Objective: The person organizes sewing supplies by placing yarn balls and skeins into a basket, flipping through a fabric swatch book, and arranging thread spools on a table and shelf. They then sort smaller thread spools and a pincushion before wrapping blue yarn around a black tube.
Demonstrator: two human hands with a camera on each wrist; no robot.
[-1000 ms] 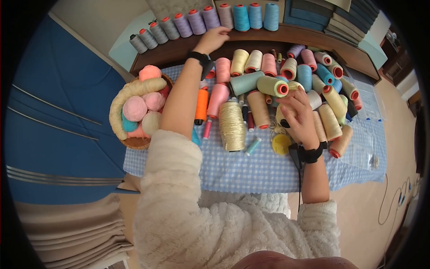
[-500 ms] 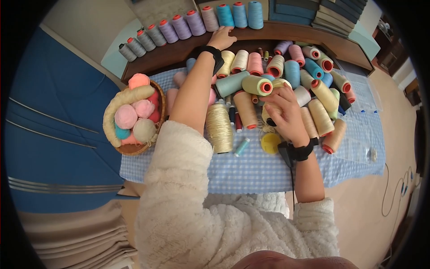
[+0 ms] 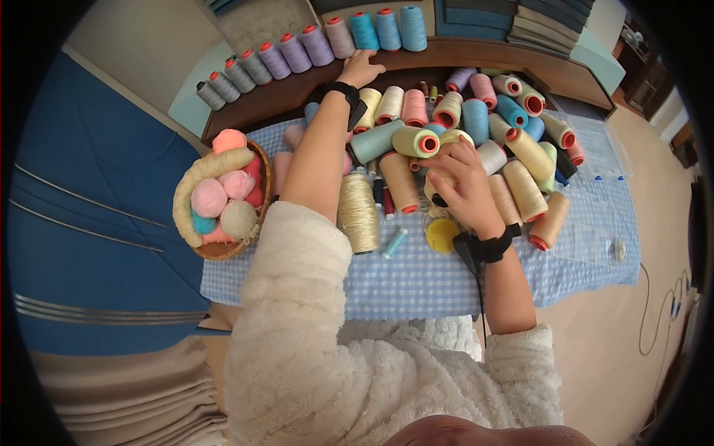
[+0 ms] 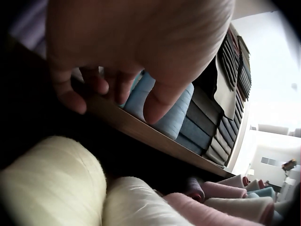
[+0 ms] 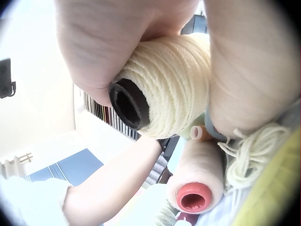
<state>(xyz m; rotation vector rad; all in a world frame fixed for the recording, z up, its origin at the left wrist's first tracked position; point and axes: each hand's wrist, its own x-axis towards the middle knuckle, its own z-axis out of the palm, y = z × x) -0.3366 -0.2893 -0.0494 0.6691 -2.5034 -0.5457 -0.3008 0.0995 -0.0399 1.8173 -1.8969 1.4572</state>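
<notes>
Along the shelf (image 3: pixel 476 61) runs a row of upright thread spools: grey, purple, pinkish-grey, then teal and blue (image 3: pixel 413 30). My left hand (image 3: pixel 362 68) is at the shelf edge just below the teal spool (image 3: pixel 364 31), fingers spread and loosely bent. The left wrist view shows the left hand (image 4: pixel 136 52) in front of a blue spool (image 4: pixel 176 110); contact cannot be told. On the checked cloth side, my right hand (image 3: pixel 467 182) grips a cream yarn cone with a black core, clearer in the right wrist view as the cone (image 5: pixel 169 84) between thumb and fingers (image 5: pixel 254 70).
Many loose spools lie heaped on the blue checked cloth (image 3: pixel 416 286). A basket (image 3: pixel 262 160) of yarn balls stands at the left. Nearer the front are a gold cone (image 3: pixel 358 215), a small teal spool (image 3: pixel 395 243) and a yellow disc (image 3: pixel 442 236). Folded fabrics (image 3: pixel 476 22) sit behind.
My left hand has shifted right along the row, from below the pinkish-grey spool to below the teal one, and its fingers have spread. The right hand keeps its grip. The head view has shifted.
</notes>
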